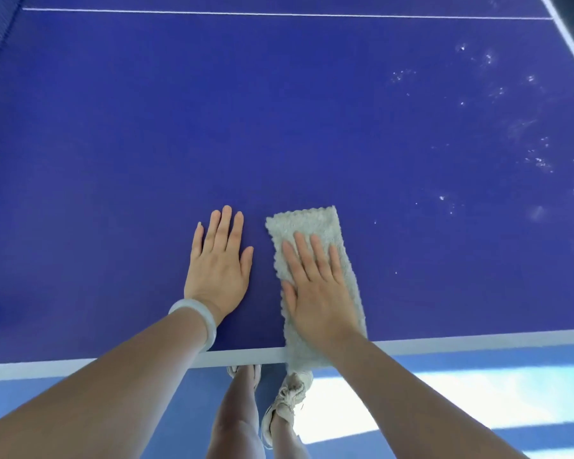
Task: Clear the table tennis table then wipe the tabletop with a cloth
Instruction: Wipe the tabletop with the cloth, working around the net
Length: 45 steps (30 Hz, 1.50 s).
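Fingers: on the right hand (pixel 318 293) the fingers (pixel 318 256) lie straight and slightly apart, pressed flat on the cloth (pixel 312 223). On the left hand (pixel 217 266) they are straight and close together, flat on the bare table (pixel 212 111). Neither hand curls round anything.
Cloth: pale, fluffy and folded into a long strip. It lies at the near edge of the table, just right of the left hand, and its near end hangs over the white edge line (pixel 246 356).
Step in hand: I judge this to be the wiping step, since the cloth is down under a flat palm and the other hand braces beside it.
Next move: I would slide the cloth away and to the right, toward the white specks (pixel 540 160) on the far right of the top. That calls for even palm pressure so the strip does not bunch. The overhanging end also has to come onto the surface, or it wipes nothing.
Hands: two, both on the table.
Cloths: one.
Tables: one.
Bracelets: one, on the left wrist (pixel 199 318).
White lines: three in view, one each at the near edge, the far side and the right edge.
Specks: scattered patches, too small and too many for me to count.
Shoes: one plain (pixel 289 399) on the floor below the edge. A second is only partly seen.
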Tool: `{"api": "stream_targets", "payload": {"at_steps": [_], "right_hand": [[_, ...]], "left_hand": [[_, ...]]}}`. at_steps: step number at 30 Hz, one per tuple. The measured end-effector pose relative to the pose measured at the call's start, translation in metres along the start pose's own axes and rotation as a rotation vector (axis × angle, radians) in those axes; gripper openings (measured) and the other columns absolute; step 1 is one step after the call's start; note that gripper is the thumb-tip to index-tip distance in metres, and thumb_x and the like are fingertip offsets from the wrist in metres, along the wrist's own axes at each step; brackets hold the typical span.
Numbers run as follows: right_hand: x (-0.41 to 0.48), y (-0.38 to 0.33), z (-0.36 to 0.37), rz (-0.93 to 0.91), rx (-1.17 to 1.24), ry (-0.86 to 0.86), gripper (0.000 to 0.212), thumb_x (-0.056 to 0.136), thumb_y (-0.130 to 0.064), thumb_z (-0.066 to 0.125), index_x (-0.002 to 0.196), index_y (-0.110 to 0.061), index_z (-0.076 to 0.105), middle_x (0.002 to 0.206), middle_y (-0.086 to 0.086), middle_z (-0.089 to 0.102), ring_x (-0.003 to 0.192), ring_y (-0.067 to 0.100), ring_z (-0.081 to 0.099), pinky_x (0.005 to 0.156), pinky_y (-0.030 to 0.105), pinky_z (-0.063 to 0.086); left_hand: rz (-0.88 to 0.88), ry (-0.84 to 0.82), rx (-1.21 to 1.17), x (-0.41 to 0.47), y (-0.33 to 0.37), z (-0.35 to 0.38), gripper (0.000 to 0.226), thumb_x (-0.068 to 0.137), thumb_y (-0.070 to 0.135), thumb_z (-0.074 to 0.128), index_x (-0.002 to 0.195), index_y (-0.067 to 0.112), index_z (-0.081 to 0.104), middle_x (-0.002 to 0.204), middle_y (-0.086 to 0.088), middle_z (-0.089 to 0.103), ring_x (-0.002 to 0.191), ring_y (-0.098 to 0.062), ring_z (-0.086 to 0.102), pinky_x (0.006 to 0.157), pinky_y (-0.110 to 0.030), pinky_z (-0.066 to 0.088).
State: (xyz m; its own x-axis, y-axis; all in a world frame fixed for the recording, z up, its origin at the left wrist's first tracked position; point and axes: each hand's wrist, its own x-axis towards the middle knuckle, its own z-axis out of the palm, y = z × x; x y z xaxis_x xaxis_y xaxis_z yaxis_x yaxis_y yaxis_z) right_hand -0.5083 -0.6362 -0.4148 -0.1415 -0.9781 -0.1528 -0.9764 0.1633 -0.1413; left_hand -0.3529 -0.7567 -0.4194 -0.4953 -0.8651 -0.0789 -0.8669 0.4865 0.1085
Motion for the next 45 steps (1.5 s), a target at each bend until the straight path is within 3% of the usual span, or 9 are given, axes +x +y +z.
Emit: {"api": "stream_targets", "payload": {"at_steps": [8,13,17,22,26,29,35,42,45], "right_hand": [[0.019,0.093,-0.022,0.56,0.051,0.059,0.062,0.103,-0.04,0.011,0.159,-0.018,-0.004,0.167,0.007,-0.008,0.153,0.028,-0.009,0.123,0.051,-0.004],[0.012,-0.018,0.003,0.214,0.023,0.061,0.062,0.104,-0.039,0.008,0.16,-0.015,0.0,0.167,0.011,-0.004,0.153,0.033,-0.006,0.122,0.056,0.003],[-0.012,0.011,0.002,-0.025,0.007,-0.011,0.059,0.105,-0.04,0.012,0.16,-0.021,0.002,0.168,0.001,-0.005,0.154,0.023,-0.011,0.125,0.05,0.005],[-0.021,0.114,-0.021,0.35,0.019,0.014,0.06,0.102,-0.04,0.005,0.16,-0.025,-0.002,0.167,-0.004,-0.008,0.153,0.017,-0.015,0.125,0.045,-0.003],[-0.01,0.132,-0.026,0.546,0.035,0.039,0.062,0.101,-0.039,0.01,0.159,-0.025,-0.005,0.167,-0.003,-0.011,0.153,0.018,-0.014,0.124,0.044,-0.006],[-0.01,0.127,-0.025,0.542,0.054,0.04,0.061,0.102,-0.039,0.012,0.159,-0.024,-0.004,0.167,-0.002,-0.011,0.153,0.019,-0.015,0.124,0.044,-0.007],[-0.011,0.132,-0.024,0.478,0.07,0.053,0.063,0.102,-0.043,0.01,0.159,-0.022,-0.007,0.166,0.0,-0.015,0.151,0.019,-0.02,0.124,0.046,-0.008],[-0.067,0.227,-0.023,-0.014,-0.081,0.016,0.059,0.105,-0.04,0.017,0.16,-0.023,0.003,0.168,-0.002,-0.001,0.154,0.02,-0.004,0.123,0.046,0.006],[-0.078,0.301,-0.036,0.308,-0.079,0.033,0.061,0.101,-0.044,0.002,0.16,-0.025,-0.001,0.168,-0.003,-0.004,0.154,0.018,-0.009,0.124,0.046,0.001]], "left_hand": [[-0.012,0.034,-0.016,-0.001,0.002,0.0,0.059,0.103,0.039,0.015,0.156,0.014,0.02,0.163,-0.007,0.016,0.151,-0.023,0.011,0.123,-0.045,0.008],[-0.004,0.039,-0.041,-0.001,0.002,0.0,0.056,0.104,0.036,0.023,0.155,0.012,0.022,0.163,-0.008,0.018,0.151,-0.024,0.013,0.123,-0.046,0.01],[0.0,0.037,-0.037,-0.001,0.001,-0.001,0.063,0.1,0.042,0.012,0.155,0.012,0.021,0.163,-0.008,0.017,0.151,-0.024,0.011,0.123,-0.045,0.009],[-0.001,-0.002,-0.037,-0.004,0.004,-0.008,0.06,0.102,0.039,0.017,0.155,0.01,0.021,0.163,-0.01,0.017,0.151,-0.027,0.012,0.123,-0.045,0.006],[-0.062,-0.01,-0.166,0.007,0.023,-0.024,0.049,0.098,0.02,0.051,0.142,-0.002,0.043,0.147,-0.021,0.039,0.14,-0.04,0.033,0.119,-0.054,0.019],[0.059,0.013,-0.286,0.023,0.067,-0.032,0.04,0.095,0.015,0.055,0.132,-0.003,0.053,0.136,-0.019,0.047,0.129,-0.039,0.044,0.113,-0.052,0.031],[0.086,-0.057,-0.223,0.04,0.174,-0.009,0.059,0.103,0.036,0.033,0.154,0.008,0.019,0.162,-0.016,0.011,0.151,-0.031,0.004,0.123,-0.046,0.003],[-0.022,0.01,-0.022,0.037,0.198,0.012,0.066,0.1,0.041,0.014,0.153,0.004,0.022,0.16,-0.021,0.018,0.15,-0.037,0.011,0.121,-0.053,0.012],[-0.036,0.026,-0.006,0.036,0.2,0.014,0.065,0.1,0.041,0.016,0.153,0.004,0.026,0.159,-0.021,0.021,0.149,-0.036,0.013,0.121,-0.052,0.012]]}}
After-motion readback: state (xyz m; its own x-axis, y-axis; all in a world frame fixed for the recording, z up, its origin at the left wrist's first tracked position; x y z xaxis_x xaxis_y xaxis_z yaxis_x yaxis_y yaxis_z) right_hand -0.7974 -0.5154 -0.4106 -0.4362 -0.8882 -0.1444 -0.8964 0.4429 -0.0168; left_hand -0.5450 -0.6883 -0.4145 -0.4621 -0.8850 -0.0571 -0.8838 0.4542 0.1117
